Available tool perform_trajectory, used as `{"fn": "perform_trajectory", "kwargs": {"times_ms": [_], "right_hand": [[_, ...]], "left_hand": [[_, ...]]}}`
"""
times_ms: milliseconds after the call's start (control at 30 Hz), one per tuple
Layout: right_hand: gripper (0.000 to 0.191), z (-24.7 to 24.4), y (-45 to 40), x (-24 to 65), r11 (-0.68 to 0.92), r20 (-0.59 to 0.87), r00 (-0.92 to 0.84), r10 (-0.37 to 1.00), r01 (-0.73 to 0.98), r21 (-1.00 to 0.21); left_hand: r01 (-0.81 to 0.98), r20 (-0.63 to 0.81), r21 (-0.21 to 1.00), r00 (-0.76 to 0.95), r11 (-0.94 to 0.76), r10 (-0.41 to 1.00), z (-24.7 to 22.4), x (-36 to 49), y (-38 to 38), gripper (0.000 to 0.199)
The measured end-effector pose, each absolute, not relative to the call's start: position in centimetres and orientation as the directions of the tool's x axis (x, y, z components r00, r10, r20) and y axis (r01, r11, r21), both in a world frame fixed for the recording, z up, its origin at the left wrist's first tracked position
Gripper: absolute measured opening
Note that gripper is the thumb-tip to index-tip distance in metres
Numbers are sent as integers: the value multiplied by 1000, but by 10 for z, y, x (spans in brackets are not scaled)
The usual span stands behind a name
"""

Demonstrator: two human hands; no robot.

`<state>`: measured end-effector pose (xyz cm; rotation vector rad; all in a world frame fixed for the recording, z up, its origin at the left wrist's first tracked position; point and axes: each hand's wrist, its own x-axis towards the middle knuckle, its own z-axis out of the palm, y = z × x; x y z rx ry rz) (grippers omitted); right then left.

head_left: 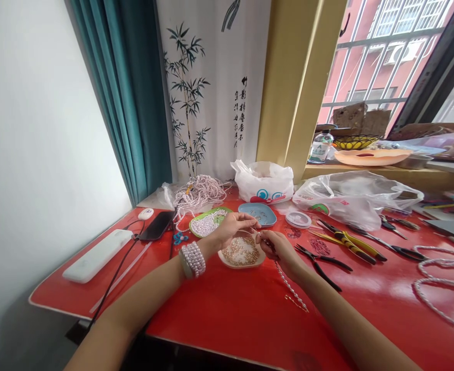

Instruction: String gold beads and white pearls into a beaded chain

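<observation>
My left hand (235,228), with a pearl bracelet (194,258) at the wrist, is closed in a pinch on a thin pale thread (251,230). The thread runs toward my right hand (279,250), whose fingers are closed round a beaded strand (289,286). The strand's lower end hangs down and lies on the red table. Just below both hands sits a pale dish (244,264) of gold-coloured beads (240,252). A green dish (196,233) of white pearls is behind my left hand, and a blue tray (265,210) with small pieces stands behind the fingertips.
Black pliers (323,260), yellow-and-black pliers (352,242) and scissors (389,246) lie to the right, near a coiled beaded cord (423,288). Plastic bags (263,178) and heaped pearl strings (204,190) stand at the back. A phone (157,225) and white power bank (98,255) lie left.
</observation>
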<state>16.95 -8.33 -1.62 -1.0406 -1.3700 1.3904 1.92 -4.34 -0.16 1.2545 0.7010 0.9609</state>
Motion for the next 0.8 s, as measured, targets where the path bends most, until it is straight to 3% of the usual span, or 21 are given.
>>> {"fn": "perform_trajectory", "kwargs": {"times_ms": [167, 400, 800], "right_hand": [[14, -13, -83, 168, 20, 41, -241, 970, -88, -996], [23, -13, -84, 168, 30, 53, -244, 968, -97, -995], [18, -11, -84, 171, 44, 39, -237, 971, 14, -999]], "left_hand": [[-160, 87, 987, 476, -11, 875, -3, 20, -41, 28], [-111, 136, 989, 491, -93, 860, 5, 23, -50, 24], [-169, 205, 973, 346, -155, 915, -4, 21, -36, 21]]}}
